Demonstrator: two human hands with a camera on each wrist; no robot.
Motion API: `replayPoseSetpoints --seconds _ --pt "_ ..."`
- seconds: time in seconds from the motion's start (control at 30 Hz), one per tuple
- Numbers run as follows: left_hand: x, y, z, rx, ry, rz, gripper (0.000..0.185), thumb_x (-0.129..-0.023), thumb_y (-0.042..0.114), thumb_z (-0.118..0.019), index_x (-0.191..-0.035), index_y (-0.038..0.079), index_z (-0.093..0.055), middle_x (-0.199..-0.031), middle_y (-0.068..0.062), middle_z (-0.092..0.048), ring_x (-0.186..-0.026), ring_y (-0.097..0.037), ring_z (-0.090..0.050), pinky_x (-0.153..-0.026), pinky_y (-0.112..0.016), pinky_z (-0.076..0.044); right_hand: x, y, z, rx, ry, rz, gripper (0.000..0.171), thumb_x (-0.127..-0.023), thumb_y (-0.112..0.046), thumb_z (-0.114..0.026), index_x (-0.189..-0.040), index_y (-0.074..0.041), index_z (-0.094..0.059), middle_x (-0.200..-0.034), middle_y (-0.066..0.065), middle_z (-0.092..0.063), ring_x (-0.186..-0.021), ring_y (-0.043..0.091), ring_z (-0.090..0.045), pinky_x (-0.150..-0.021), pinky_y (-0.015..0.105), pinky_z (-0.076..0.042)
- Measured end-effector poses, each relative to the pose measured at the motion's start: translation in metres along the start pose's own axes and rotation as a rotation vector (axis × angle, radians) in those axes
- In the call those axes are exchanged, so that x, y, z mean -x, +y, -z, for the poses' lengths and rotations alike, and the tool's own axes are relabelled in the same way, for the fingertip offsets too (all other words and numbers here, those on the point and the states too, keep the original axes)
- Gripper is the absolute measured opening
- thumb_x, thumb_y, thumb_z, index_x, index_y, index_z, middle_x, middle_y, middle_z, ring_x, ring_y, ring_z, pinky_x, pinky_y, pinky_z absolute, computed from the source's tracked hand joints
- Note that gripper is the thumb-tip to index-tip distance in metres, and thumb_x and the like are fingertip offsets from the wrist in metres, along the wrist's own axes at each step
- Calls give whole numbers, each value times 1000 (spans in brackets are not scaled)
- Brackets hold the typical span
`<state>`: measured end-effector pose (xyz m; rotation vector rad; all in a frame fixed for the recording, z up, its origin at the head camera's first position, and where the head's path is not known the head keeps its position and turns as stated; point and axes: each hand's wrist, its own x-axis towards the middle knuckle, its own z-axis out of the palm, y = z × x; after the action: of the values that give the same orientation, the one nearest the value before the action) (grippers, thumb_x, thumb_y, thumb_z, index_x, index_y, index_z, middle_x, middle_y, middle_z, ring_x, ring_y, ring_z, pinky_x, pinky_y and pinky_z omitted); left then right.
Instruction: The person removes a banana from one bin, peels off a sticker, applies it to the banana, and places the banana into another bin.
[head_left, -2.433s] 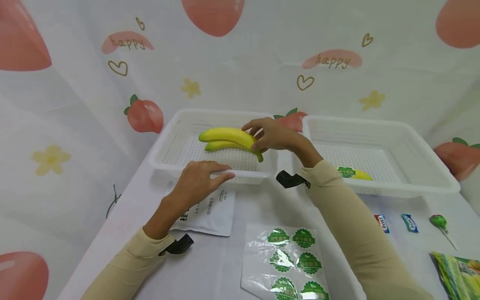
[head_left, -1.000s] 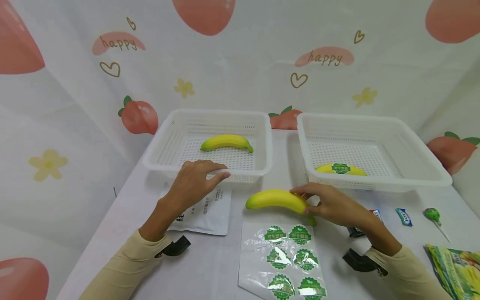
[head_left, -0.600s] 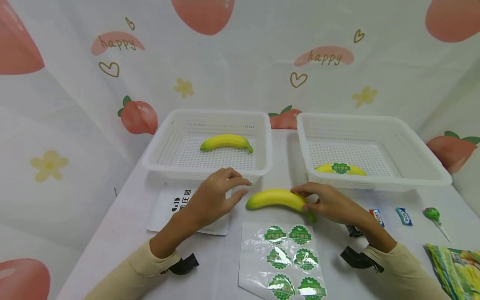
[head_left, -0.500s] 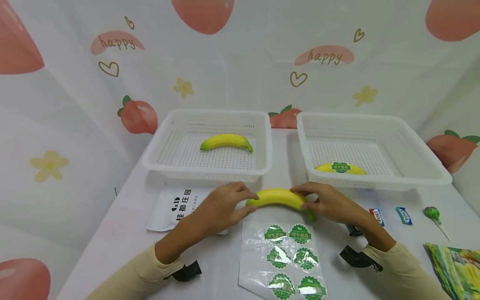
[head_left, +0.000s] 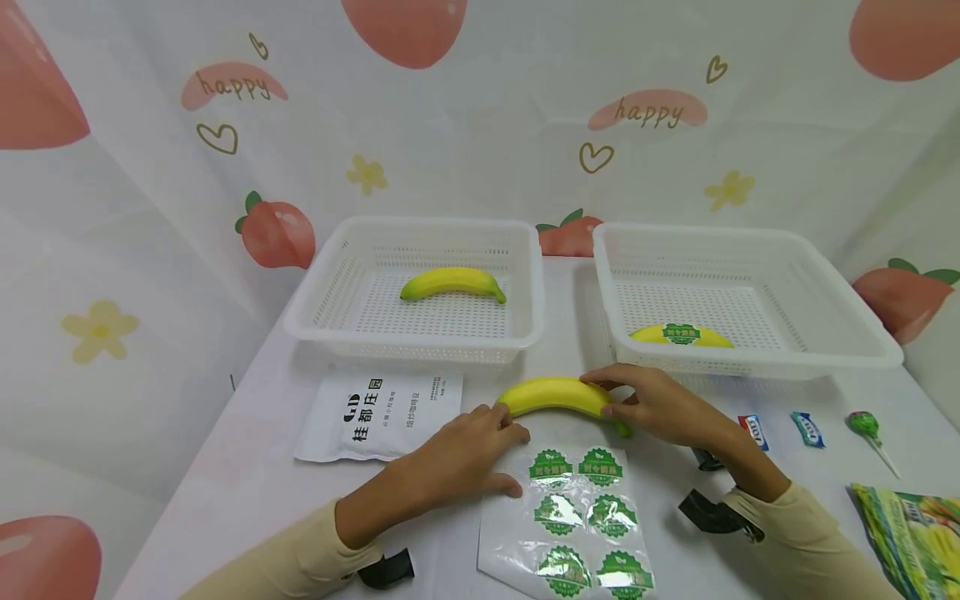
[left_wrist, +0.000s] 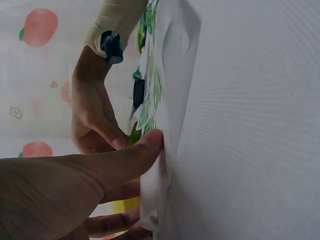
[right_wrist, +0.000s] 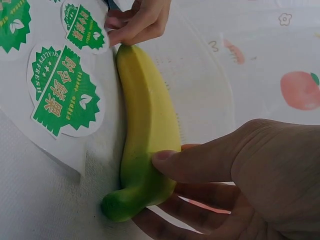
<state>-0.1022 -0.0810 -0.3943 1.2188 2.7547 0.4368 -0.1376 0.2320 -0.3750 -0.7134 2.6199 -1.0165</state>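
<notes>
A yellow banana point(head_left: 555, 393) with green ends lies on the white table in front of the baskets. My right hand point(head_left: 660, 408) holds it near the stem, thumb on one side and fingers on the other, as the right wrist view shows. My left hand point(head_left: 468, 454) is over the upper left edge of a sheet of green round stickers point(head_left: 510, 533). Its fingertips are by the banana's left tip. In the left wrist view the left thumb point(left_wrist: 150, 142) lies against the sheet, spread from the fingers; a firm pinch is not visible.
Behind stand two white baskets: the left basket point(head_left: 405, 342) has a plain banana point(head_left: 453, 283), the right basket point(head_left: 757, 360) a stickered banana point(head_left: 716, 340). A white pouch point(head_left: 408, 412) lies left. Rightward are small candies point(head_left: 807, 429), a lollipop point(head_left: 864, 423) and a green packet point(head_left: 922, 542).
My right hand has brought the banana from the left basket down to the table. My left hand has left the basket's rim and moved right and nearer, to the sticker sheet, uncovering the pouch.
</notes>
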Motion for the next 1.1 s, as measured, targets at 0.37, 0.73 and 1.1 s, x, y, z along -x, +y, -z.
replayPoseSetpoints --seconds 0.37,0.73,1.1 --pt "-3 -2 2 80 32 26 52 -84 32 -91 -129 15 -74 -124 0 -73 -98 -14 -53 -84 -28 -47 3 -5 -2 96 36 21 49 -94 -6 -78 -141 -12 -66 -143 10 -65 -132 36 -59 -108 60 -49" --pt "-8 -13 4 467 -47 90 38 -92 5 -78 -129 9 -71 -127 -2 -73 -117 -15 -64 -105 -38 -50 11 -34 -16 139 110 201 47 -87 -7 -86 -131 -20 -74 -133 -5 -68 -125 21 -58 -103 49 -53" --pt "-12 -26 12 918 -234 210 61 -86 17 -81 -145 27 -64 -135 7 -68 -128 -18 -62 -109 -40 -48 10 -42 -32 133 -34 280 35 -91 -18 -85 -124 -26 -77 -123 -16 -67 -117 10 -56 -101 38 -53"
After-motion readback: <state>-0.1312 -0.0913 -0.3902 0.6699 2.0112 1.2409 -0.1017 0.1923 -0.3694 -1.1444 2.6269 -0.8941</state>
